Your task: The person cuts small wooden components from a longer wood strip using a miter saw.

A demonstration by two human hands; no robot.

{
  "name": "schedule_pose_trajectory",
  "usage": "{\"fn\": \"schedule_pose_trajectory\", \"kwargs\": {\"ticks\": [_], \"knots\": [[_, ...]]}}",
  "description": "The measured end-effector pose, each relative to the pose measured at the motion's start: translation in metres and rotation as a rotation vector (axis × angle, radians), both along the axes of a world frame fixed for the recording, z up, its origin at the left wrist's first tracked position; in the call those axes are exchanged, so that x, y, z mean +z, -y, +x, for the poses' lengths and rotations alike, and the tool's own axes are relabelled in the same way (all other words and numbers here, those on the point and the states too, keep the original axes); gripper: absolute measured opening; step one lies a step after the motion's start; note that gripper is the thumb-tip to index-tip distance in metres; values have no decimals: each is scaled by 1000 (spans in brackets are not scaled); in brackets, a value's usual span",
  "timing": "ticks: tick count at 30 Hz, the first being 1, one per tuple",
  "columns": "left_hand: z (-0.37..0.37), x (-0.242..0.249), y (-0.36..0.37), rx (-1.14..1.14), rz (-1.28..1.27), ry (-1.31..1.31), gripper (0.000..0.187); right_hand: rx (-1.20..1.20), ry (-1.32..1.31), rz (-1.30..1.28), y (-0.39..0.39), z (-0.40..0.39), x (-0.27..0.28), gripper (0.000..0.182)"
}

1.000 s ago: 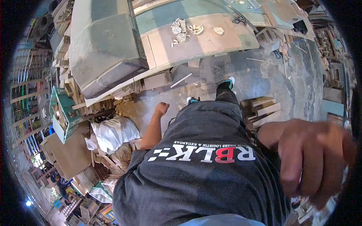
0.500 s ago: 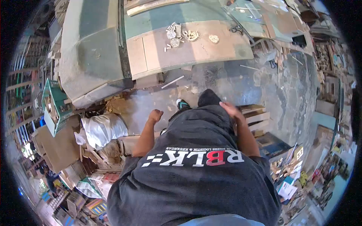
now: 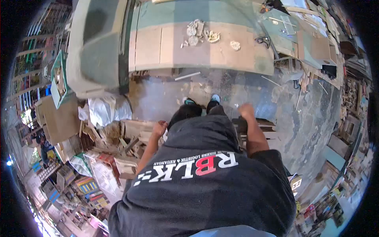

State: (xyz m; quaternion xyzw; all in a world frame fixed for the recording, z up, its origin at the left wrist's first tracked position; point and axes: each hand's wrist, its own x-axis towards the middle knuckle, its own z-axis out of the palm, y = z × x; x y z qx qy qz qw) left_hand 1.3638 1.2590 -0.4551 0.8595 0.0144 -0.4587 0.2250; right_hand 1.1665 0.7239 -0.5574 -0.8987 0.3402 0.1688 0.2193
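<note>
My left hand (image 3: 159, 128) hangs beside my left hip, fingers curled in; I see nothing in it. My right hand (image 3: 247, 111) is out past my right thigh over the floor, its fingers smeared by motion. Neither hand touches anything. Ahead stands a worktable (image 3: 148, 53) topped with tan and greenish boards. On it lie a cluster of small pale wooden pieces (image 3: 194, 29), a small heap of cream-coloured pieces (image 3: 213, 37) and a smaller pale pile (image 3: 235, 46). Farther right on the table is a dark clamp-like tool (image 3: 263, 40).
A large grey-green padded block (image 3: 96, 51) stands left of the table. White sacking (image 3: 106, 110) and wood offcuts (image 3: 134, 146) lie at my left. Stacked boards (image 3: 260, 125) are by my right leg. A pale strip (image 3: 188, 76) lies on the concrete floor (image 3: 312, 114).
I have stepped, and both shoes now show. My right hand has left my thigh and swung out to the right. My left hand has dropped back slightly, and the view has shifted.
</note>
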Motion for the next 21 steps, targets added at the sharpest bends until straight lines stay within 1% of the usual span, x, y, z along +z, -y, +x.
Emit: {"fn": "schedule_pose_trajectory", "kwargs": {"ticks": [1, 3, 4, 5, 6, 7, 8, 9, 10, 11, 12, 13, 14, 15, 16, 17, 18, 19, 20, 21], "knots": [[-6, 6, -2, -34, -26, -21, 57, -59, -129, 96, 6, 44, 50, 26], [-18, -15, -18, 22, 1, -38, 56, 814, 54, -229, 36, 69, 21, 24], [-17, -23, -27, -8, 41, -24, 53, 828, 58, -231, 30, 91, 32, 24], [-13, -32, -37, -43, 78, -8, 51, 445, 111, 67, 25, 112, 46, 20], [-3, -24, -42, -40, 68, -1, 51, 50, 161, 352, 15, 131, 65, 19], [11, -7, -45, -50, 77, -35, 49, 52, 167, 338, 0, 144, 79, 19], [25, 1, -50, -64, 84, -68, 47, -80, 187, 318, -21, 155, 96, 19], [30, -19, -67, -69, 67, -55, 47, -213, 213, 298, -38, 164, 107, 19], [32, -56, -97, 53, -15, -20, 46, -217, 233, 283, -51, 165, 101, 19], [47, -79, -121, 170, -98, 17, 45, -170, 283, 215, -64, 159, 74, 22], [73, -28, -111, 95, -26, 3, 49, -128, 335, 149, -79, 156, 49, 26], [85, -83, -149, 137, -121, -22, 52, -92, 292, 180, -98, 158, 38, 29], [103, -66, -162, 83, -96, -5, 53, -60, 242, 215, -122, 155, 24, 32], [123, -42, -172, 30, -72, 15, 54, -165, 281, 288, -152, 144, -13, 31], [149, -31, -196, 10, -78, 29, 54, -170, 189, 319, -192, 154, -1, 31], [162, -25, -218, 56, -40, 23, 52, -171, 94, 348, -233, 163, 9, 32], [163, -28, -238, 112, -11, 5, 50, -70, -143, 322, -273, 180, 59, 33], [171, -114, -307, -1, -163, 59, 45, -75, 48, 300, -298, 155, -22, 32], [171, -136, -350, -327, -186, 435, 39, -141, 437, 255, -339, 163, 26, 29], [183, -138, -376, -501, -31, 340, 34, -261, 282, 196, -358, 187, 66, 25]]}}
